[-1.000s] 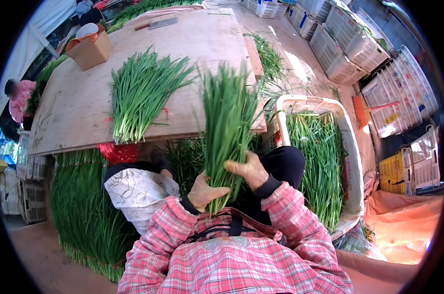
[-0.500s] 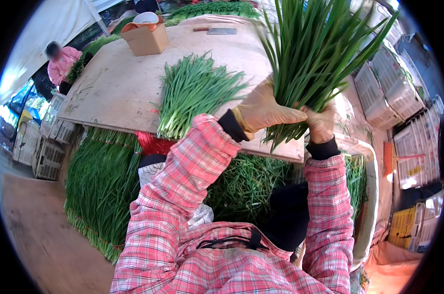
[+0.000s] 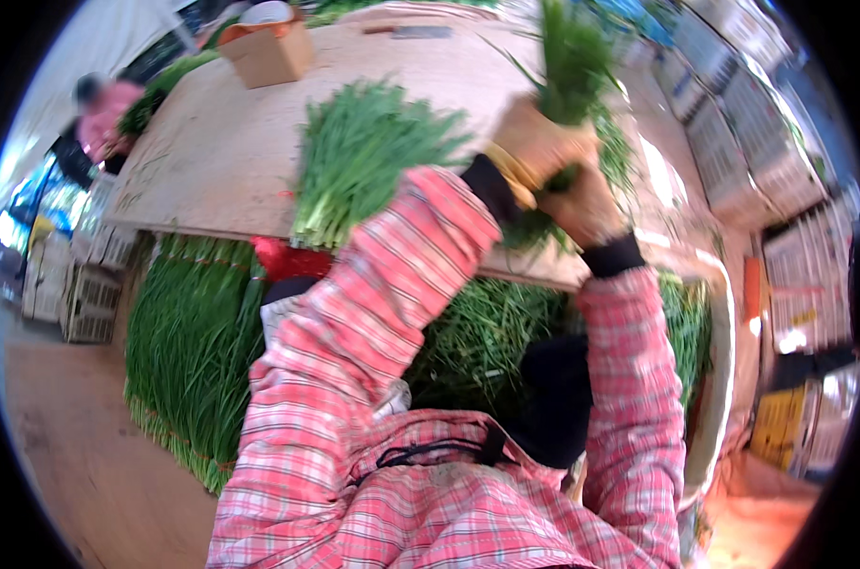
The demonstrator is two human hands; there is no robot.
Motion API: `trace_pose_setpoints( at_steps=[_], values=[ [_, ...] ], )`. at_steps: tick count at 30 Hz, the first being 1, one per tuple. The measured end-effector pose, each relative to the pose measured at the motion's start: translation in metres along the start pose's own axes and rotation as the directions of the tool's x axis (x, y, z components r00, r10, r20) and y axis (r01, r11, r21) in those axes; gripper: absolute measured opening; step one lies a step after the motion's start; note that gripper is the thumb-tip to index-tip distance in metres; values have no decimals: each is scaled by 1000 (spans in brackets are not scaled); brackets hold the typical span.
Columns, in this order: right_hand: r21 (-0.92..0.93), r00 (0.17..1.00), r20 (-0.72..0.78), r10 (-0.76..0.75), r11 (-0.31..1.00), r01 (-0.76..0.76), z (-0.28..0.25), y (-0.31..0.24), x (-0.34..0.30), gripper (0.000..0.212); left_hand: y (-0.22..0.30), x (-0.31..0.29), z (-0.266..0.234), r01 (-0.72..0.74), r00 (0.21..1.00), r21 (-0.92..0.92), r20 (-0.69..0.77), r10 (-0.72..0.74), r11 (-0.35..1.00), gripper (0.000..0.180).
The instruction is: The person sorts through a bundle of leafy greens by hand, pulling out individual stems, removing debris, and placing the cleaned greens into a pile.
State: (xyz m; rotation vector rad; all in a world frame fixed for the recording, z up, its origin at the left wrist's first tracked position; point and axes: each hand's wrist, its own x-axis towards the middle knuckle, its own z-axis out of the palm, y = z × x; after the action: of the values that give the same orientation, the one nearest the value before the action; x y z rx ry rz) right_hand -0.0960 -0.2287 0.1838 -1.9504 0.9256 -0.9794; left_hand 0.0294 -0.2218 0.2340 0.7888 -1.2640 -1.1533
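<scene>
A bunch of garlic chives stands upright over the right part of the table, its leaves gathered into a tight sheaf. My gloved left hand is wrapped round it. Just below, my gloved right hand also grips the bunch, lower down; both hands are slightly blurred. Some leaves poke out beneath them. Left of my hands, a loose pile of garlic chives lies on the wooden table, pale stem ends toward me. Red material hangs at the table's near edge.
Tied chive bundles are stacked at the left. Loose green leaves lie below the table edge, beside a pale tub. A cardboard box and a cleaver rest at the back. Crates line the right; a person sits far left.
The fanned-out leaves of the bunch have been drawn together into a narrow sheaf. My left hand has risen and closed round it. The view has shifted a little.
</scene>
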Motion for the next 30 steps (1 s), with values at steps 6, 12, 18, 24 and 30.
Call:
trace_pose_setpoints(
  at_steps=[6,12,18,24,30],
  values=[
    [-370,986,-21,-164,918,145,16,-24,-20,50,29,-7,-38,-285,959,519,156,238,806,27],
    [-337,842,-197,-502,841,423,13,-25,-20,42,75,-27,-13,-191,978,17,-84,192,981,18],
    [-619,989,-115,-95,785,4,19,13,-60,26,14,-21,-61,-13,1000,93,-6,13,996,32],
    [-238,996,68,-57,969,71,52,23,-143,15,59,-46,-120,-14,960,-174,-278,-35,985,24],
    [-529,619,702,351,839,124,146,43,-184,21,55,-129,-143,90,996,-160,32,-86,983,25]
  ],
)
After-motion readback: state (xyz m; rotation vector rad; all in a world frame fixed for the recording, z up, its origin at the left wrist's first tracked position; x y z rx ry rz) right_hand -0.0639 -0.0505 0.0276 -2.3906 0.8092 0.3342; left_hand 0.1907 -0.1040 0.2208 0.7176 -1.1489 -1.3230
